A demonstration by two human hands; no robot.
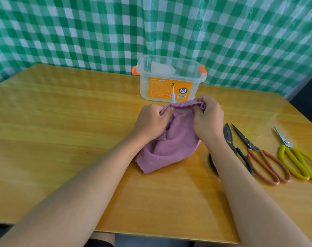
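A purple cloth (pixel 174 141) lies bunched on the wooden table (pixel 66 122), its far edge lifted. My left hand (pixel 149 122) pinches that edge at the left and my right hand (pixel 207 118) grips it at the right, so the hem is stretched between them. A thin white pointed thing (pixel 173 95) sticks up behind the hem between my hands; what holds it is hidden.
A clear plastic box (pixel 169 77) with orange clips and an orange label stands just behind the cloth. To the right lie three pairs of scissors: black-handled (pixel 230 138), brown-handled (pixel 263 157) and yellow-handled (pixel 297 161). A green checked curtain (pixel 98 32) hangs behind the table.
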